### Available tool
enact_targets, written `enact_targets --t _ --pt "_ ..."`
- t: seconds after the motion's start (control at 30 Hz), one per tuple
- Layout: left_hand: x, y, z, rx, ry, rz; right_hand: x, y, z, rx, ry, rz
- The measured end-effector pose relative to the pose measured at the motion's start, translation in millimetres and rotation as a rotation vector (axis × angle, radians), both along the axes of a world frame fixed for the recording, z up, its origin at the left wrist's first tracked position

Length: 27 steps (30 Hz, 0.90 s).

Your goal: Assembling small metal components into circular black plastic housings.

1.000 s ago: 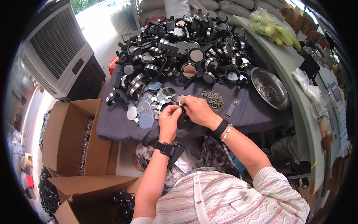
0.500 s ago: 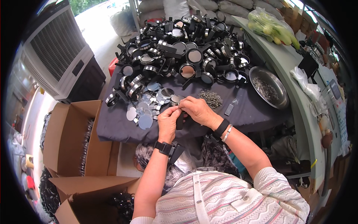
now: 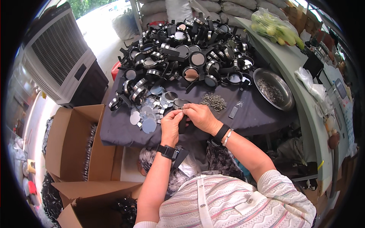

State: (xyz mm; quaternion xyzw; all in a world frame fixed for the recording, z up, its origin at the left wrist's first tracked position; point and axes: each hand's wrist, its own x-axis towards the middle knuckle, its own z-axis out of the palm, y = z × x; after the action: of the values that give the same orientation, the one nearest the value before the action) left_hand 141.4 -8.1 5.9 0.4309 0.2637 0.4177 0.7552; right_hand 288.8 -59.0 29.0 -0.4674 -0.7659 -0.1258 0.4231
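Note:
My left hand (image 3: 170,124) is closed on a black round-framed part (image 3: 181,103) with a flat disc in it; its black handle strip (image 3: 183,126) hangs down between my hands. My right hand (image 3: 202,118) pinches at the near rim of the same part, its fingertips meeting those of my left hand. Whether a small fitting sits between the fingertips is hidden. Left of my hands lie loose round discs (image 3: 149,125) and small silvery metal pieces. To the right is a heap of small metal fittings (image 3: 213,101).
A large pile of black round-framed parts (image 3: 197,59) covers the far side of the cloth-covered table (image 3: 243,127). A metal bowl (image 3: 288,99) of small pins stands at right, near a small grey strip (image 3: 233,111). Cardboard boxes (image 3: 68,148) and an air cooler (image 3: 57,57) stand left.
Both hands stay together at the part, with only a slight shift of the right hand's fingers. The whole view has moved slightly.

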Motion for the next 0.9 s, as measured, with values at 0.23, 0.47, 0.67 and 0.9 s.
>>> enact_targets --t 0.23,0.47,0.67,0.9 --pt "-4.7 1.7 0.3 -0.004 -0.055 -0.053 -0.6 6.8 -3.2 0.093 -0.004 0.021" --pt "-1.5 -2.5 3.1 0.052 -0.022 0.050 -0.2 9.2 -5.5 0.086 -0.043 0.027" --pt "-8.7 11.8 6.8 0.356 0.382 -0.010 -2.9 8.2 -6.2 -0.025 0.014 -0.009" --pt "-6.4 13.9 8.4 0.258 0.248 -0.050 -4.9 12.3 -1.7 -0.015 0.053 -0.002"
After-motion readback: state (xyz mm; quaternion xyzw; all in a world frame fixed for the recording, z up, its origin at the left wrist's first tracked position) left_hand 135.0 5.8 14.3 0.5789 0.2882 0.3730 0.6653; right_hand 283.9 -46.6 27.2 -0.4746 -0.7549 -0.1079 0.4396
